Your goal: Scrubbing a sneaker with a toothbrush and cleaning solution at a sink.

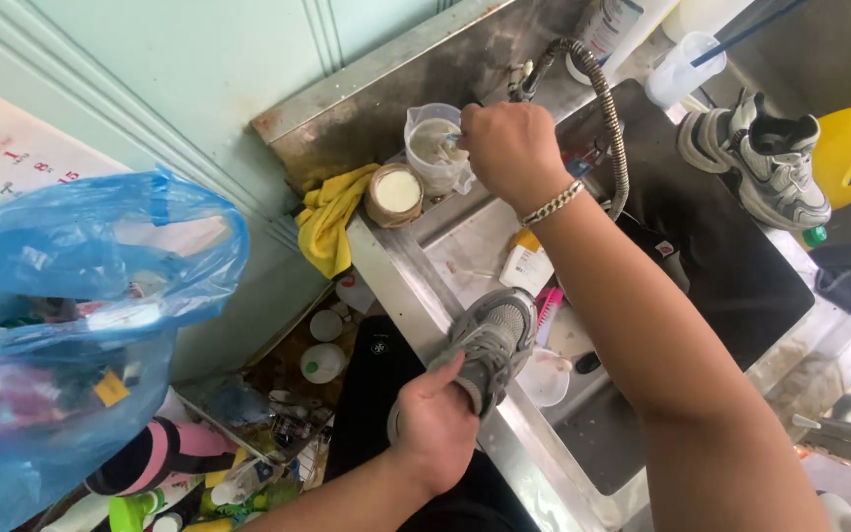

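A steel sink (416, 286) fills the view. The left hand (433, 426), grip closed, holds a grey shoe (492, 340) on the sink rim; it looks light and soft, best gripped at the heel. The right hand (509, 148), fingers closed, dips something small into a cloudy cup (432, 148). A jar (395, 192) and yellow cloth (332, 217) lie just left.

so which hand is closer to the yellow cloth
Right. The right hand is up at the clear cup, just past the round jar from the yellow cloth. The left hand is lower down, gripping the grey sneaker.
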